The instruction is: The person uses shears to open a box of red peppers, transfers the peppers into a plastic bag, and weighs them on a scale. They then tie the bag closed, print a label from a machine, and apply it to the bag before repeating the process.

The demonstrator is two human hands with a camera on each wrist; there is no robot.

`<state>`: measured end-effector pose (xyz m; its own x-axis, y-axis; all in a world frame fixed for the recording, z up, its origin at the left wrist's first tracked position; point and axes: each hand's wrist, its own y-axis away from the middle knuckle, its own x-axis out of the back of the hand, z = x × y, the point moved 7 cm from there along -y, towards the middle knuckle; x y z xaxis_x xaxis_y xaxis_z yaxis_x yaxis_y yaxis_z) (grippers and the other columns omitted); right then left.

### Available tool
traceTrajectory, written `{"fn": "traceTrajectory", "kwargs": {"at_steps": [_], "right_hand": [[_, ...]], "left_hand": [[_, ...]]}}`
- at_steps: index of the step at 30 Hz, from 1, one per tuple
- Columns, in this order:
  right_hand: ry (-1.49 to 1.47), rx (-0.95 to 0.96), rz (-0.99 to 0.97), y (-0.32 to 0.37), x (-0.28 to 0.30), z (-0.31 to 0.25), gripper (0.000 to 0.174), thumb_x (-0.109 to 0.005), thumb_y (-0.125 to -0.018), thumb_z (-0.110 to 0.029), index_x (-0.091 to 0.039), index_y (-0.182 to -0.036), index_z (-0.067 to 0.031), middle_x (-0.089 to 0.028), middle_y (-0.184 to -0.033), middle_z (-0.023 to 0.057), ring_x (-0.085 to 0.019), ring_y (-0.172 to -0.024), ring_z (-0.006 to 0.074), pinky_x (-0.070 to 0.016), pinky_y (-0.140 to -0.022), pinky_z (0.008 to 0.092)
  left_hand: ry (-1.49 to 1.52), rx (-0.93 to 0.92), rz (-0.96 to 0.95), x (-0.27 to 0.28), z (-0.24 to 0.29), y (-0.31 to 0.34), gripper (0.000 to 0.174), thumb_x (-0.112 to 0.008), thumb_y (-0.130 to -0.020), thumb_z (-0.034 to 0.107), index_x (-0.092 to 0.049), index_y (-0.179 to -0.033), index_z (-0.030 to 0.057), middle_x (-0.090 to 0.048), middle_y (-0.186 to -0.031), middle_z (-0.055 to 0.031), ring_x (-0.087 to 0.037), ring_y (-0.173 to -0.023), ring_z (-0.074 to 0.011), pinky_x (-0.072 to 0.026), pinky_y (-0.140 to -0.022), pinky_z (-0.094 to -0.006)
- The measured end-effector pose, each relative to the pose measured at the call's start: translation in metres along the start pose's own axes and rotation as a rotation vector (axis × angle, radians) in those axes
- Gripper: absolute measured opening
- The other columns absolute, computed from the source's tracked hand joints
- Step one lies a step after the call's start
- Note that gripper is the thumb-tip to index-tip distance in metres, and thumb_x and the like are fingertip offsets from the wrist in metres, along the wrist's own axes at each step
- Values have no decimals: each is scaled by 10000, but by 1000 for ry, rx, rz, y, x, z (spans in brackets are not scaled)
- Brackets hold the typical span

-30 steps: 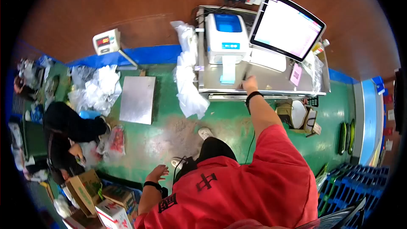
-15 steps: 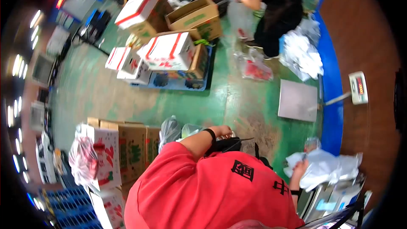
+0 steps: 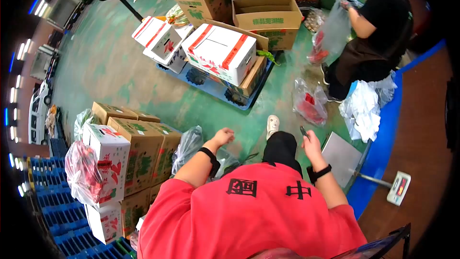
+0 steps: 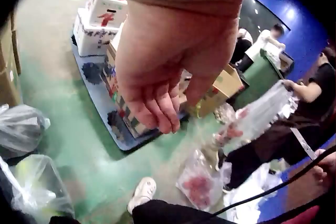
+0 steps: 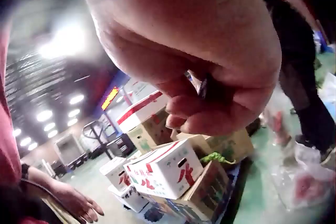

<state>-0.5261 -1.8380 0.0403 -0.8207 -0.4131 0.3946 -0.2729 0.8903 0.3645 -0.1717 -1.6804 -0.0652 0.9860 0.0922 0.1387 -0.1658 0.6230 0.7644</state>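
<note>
My right hand grips a slim knife-like tool, whose dark end sticks out past the fingers. From the left wrist view the tool appears as a narrow silvery strip, while the right wrist view has most of it covered by curled fingers. My left hand hangs loosely bent with nothing in it. In front of both hands, a white carton with red tape lies on brown boxes upon a blue pallet.
Stacked cartons and clear bags are to the left. Ahead right, a crouching person holds a plastic bag; a bag of red produce lies on the floor. A floor scale stands close on the right.
My body has turned left, away from the counter with printer and screen, toward the pallet of cartons. The right hand has left the counter and now holds the slim tool before me.
</note>
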Motion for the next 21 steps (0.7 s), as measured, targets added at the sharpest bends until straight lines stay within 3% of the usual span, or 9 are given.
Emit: {"fn": "traceTrajectory", "kwargs": {"at_steps": [1,3,4,7,9,13,21], "right_hand": [[90,124,-22,-32,-9,-19,68,-461,-823,-95,-432,-856,-43,-462,-499,57,-472,-438,146,-363,-427,295],[264,206,-81,-95,-37,-41,132,-475,-805,-128,-447,-864,-13,-547,-707,213,-540,-671,382,-419,-582,410],[303,329,-78,-110,-46,-82,152,-488,-792,-140,-450,-875,-17,-539,-749,240,-508,-753,424,-412,-631,448],[360,427,-219,-181,-98,-144,149,-485,-788,-141,-457,-880,-27,-545,-752,230,-521,-748,411,-411,-627,458],[400,459,-296,-215,-129,-195,147,-479,-789,-146,-457,-876,-29,-548,-757,225,-523,-749,408,-409,-628,465],[522,561,-374,-271,-213,-267,141,-461,-797,-178,-460,-831,-41,-569,-738,202,-547,-722,378,-420,-632,470],[748,653,-429,-355,-419,-333,142,-420,-815,-184,-468,-831,-51,-576,-691,169,-562,-673,345,-428,-600,449]], "left_hand": [[42,5,62,19,9,-7,244,-507,-779,146,-519,-994,31,-621,-829,-88,-585,-698,-161,-452,-554,-273],[108,25,182,58,26,-13,245,-515,-774,145,-516,-995,39,-620,-812,-82,-583,-700,-157,-443,-553,-262],[116,46,200,72,38,-9,245,-515,-774,145,-516,-995,39,-620,-812,-82,-583,-700,-157,-443,-553,-262],[78,89,304,117,68,-3,210,-470,-830,136,-497,-1025,62,-605,-841,-56,-561,-745,-137,-431,-609,-261],[231,2,364,140,82,-5,196,-454,-841,123,-495,-1020,56,-597,-840,-55,-552,-724,-133,-429,-617,-253],[405,78,376,175,71,-14,179,-442,-855,123,-497,-1011,55,-589,-865,-58,-545,-718,-118,-431,-617,-239],[559,142,287,281,31,-89,193,-485,-816,114,-501,-995,43,-591,-820,-63,-536,-691,-121,-436,-596,-252]]}}
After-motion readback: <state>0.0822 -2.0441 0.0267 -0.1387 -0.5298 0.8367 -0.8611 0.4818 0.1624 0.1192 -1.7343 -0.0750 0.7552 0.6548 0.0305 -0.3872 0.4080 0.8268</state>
